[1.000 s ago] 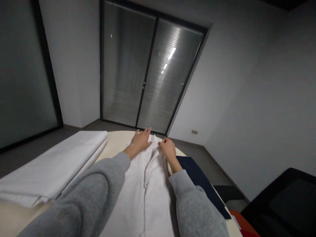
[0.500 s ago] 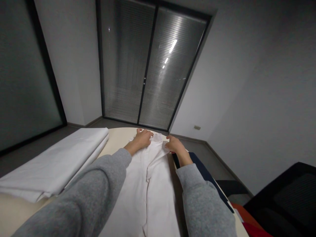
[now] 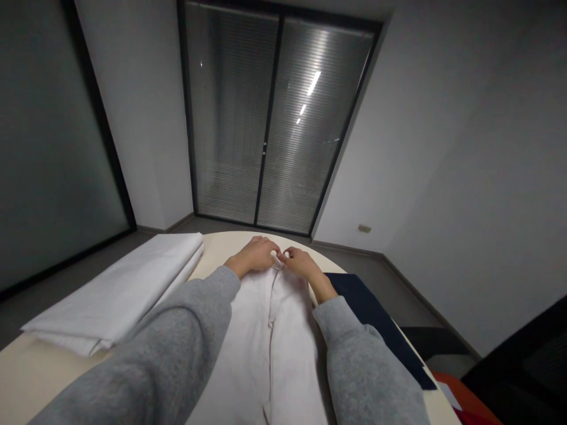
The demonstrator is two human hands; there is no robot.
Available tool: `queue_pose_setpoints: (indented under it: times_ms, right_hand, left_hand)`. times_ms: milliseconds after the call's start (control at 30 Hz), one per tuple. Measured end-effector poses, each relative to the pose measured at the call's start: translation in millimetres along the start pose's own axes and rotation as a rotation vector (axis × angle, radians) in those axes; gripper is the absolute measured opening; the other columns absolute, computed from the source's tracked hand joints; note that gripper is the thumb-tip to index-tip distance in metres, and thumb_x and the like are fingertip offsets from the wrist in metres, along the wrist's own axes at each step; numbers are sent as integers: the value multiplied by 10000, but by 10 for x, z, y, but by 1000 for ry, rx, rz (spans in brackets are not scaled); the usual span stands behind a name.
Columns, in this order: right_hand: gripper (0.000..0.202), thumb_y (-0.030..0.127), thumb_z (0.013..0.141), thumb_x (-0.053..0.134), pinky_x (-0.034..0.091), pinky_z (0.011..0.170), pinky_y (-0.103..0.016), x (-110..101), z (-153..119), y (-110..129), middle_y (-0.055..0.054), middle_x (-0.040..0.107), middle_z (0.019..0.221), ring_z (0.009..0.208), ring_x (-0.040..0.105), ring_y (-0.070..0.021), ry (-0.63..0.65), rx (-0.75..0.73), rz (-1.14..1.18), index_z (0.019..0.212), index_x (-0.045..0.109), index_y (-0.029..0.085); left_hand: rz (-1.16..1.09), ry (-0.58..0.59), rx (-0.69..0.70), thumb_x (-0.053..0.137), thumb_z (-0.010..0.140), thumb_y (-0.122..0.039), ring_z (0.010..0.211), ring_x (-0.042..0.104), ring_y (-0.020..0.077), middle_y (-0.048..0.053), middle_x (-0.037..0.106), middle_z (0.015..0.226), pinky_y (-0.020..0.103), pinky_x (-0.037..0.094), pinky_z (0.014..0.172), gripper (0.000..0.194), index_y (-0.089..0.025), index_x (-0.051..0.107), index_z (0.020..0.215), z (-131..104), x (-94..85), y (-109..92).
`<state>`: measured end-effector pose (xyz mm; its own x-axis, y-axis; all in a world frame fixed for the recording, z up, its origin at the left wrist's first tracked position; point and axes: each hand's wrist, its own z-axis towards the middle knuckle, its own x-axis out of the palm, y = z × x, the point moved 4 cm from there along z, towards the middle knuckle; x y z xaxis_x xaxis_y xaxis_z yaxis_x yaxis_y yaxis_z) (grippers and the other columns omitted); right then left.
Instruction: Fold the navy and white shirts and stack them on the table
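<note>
A white garment [image 3: 287, 330] with a seam down its middle lies lengthwise on the cream table [image 3: 221, 239], its far end under both hands. My left hand [image 3: 257, 255] is closed on the fabric at that far end, fingers curled. Close beside it, my right hand [image 3: 301, 262] pinches the same end, a small bit of white cloth showing between the two hands. The hands almost touch. Grey sleeves cover both forearms and hide parts of the garment's sides.
Folded white cloth [image 3: 128, 289] lies at the table's left. A dark blue flat item [image 3: 372, 319] lies along the right edge. Beyond that edge are a black chair [image 3: 527, 360] and something orange-red [image 3: 469, 401]. A glass door [image 3: 266, 118] stands behind.
My hands have come together at the garment's far end, the right moving left and gathering the cloth between them. The view has shifted slightly, showing more of the dark blue item.
</note>
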<state>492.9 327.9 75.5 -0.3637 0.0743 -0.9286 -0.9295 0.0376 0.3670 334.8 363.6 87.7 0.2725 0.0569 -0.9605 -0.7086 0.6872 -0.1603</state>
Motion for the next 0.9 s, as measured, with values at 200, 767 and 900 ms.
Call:
queue_pose_setpoints:
  times_ms: [200,767,900]
  right_hand:
    - [581,519,937,636,465,921,-455,316,-134,137,-226,661,1288,1162,627,-369,-90,-52,-153,1397,597,167]
    - [283,298,1045,489,358,960,-398,385,-135,245,-91,670,1226,1169,520,-280,-333,-254,-247,1275,650,265]
    - [399,239,1025,496,353,973,-396,386,-143,254,-89,666,1261,1177,519,-283,-331,-270,-232,1412,572,303]
  left_hand:
    - [16,-16,-430,645,871,-423,1181,671,374,189,718,1249,482,507,969,478,-180,613,1282,-239,-175,150]
    - [-148,-97,-512,700,734,-108,1158,699,335,200,374,1497,372,540,928,1071,-265,151,1640,-365,248,30]
    - [-257,-1,-649,729,782,-157,1152,715,317,239,366,1568,342,545,930,1085,-252,108,1667,-347,96,236]
